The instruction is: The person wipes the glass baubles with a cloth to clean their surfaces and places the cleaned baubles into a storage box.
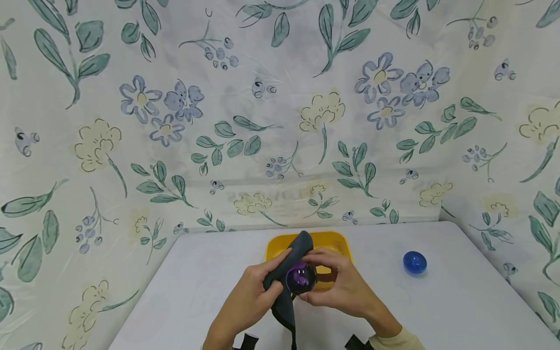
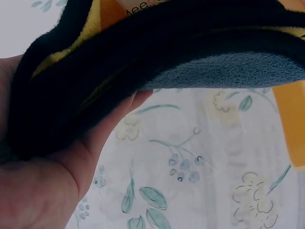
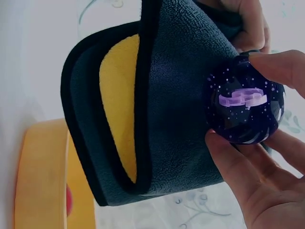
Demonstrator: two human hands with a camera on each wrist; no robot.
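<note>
A glossy dark purple ball [image 1: 301,278] with pale specks and a lilac shape inside is pinched between the thumb and fingers of my right hand [image 1: 350,288]. My left hand [image 1: 250,297] grips a folded grey-blue cloth [image 1: 288,262] just left of the ball. The right wrist view shows the cloth [image 3: 186,114] with a yellow inner side and black edging, lying against the back of the ball [image 3: 245,102]. In the left wrist view the cloth's dark folds [image 2: 119,71] cover most of the left fingers.
Behind the hands stands a yellow bin [image 1: 273,243]; something red [image 3: 69,200] shows inside it in the right wrist view. A shiny blue ball [image 1: 414,262] sits on the white table [image 1: 463,301] to the right. Flower-patterned sheeting [image 1: 280,121] hangs along the table's back.
</note>
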